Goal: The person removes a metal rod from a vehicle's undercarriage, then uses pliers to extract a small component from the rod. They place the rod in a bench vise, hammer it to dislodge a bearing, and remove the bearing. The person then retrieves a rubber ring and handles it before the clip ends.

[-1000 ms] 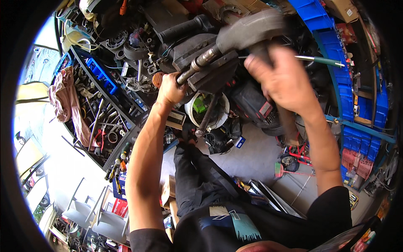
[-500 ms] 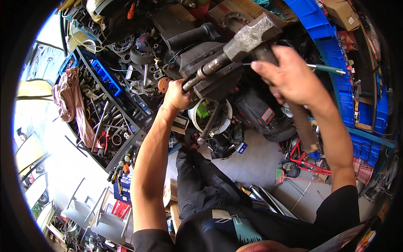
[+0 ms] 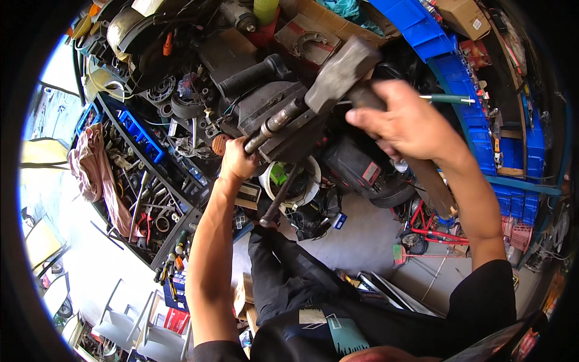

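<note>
My left hand (image 3: 239, 160) is closed round the near end of a worn metal shaft (image 3: 277, 123), which lies slanted over a dark bench vise (image 3: 304, 130). My right hand (image 3: 413, 123) grips the wooden handle of a sledgehammer (image 3: 342, 75). Its heavy steel head is at the far end of the shaft; whether the two touch I cannot tell. The handle runs down past my right wrist. From the vise hangs its bar handle (image 3: 280, 199). Behind the shaft lies a black cylindrical part (image 3: 253, 75).
On the left stands a metal tray (image 3: 163, 193) of loose tools with a pinkish rag (image 3: 90, 163) over it. Below the vise are a white bucket (image 3: 313, 181) and a black machine (image 3: 359, 163). Blue bins (image 3: 461, 90) line the right. Greasy parts crowd the bench behind.
The view has shifted, so the bench and vise appear lower and further left. Both hands keep their holds. The hammer head and right hand are now slightly smeared by motion.
</note>
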A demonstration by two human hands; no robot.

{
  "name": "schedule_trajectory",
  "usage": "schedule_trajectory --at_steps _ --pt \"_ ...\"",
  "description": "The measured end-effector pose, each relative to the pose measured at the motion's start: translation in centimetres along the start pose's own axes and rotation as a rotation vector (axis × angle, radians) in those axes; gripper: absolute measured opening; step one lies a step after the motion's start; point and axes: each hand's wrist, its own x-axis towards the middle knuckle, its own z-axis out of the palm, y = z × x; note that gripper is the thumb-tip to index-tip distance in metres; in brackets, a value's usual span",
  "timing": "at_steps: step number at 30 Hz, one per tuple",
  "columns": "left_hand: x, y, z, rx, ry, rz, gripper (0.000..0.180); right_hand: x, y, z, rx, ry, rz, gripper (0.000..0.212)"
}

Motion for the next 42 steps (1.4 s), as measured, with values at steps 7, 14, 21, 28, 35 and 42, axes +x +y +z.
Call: schedule_trajectory --at_steps 7,14,21,28,35,42 --pt "-0.2 -0.4 0.0 -0.007 -0.040 -0.044 0.016 0.4 -1.4 -3.6 0.458 0.689 -0.606 0.033" --pt "-0.1 0.6 -1.1 0.028 -0.044 -0.027 0.016 -2.0 0.8 -1.1 -0.169 0.358 -0.036 0.031" --pt "-0.1 1.2 -1.6 0.023 -0.075 -0.049 0.018 1.2 0.1 1.4 -0.141 0.412 -0.537 0.030" --pt "-0.3 1.3 -1.5 0.008 -0.092 -0.099 0.018 -1.5 -3.2 -1.7 0.357 0.532 -0.237 0.037" --pt "-4.2 -2.0 -2.2 0.081 -0.079 -0.179 0.020 0.8 4.1 5.3 -0.253 -0.103 -0.121 0.032" --pt "-8.2 -4.1 -3.6 -0.029 0.002 -0.227 0.017 -5.8 -0.7 -2.0 0.391 0.600 -0.250 0.036"
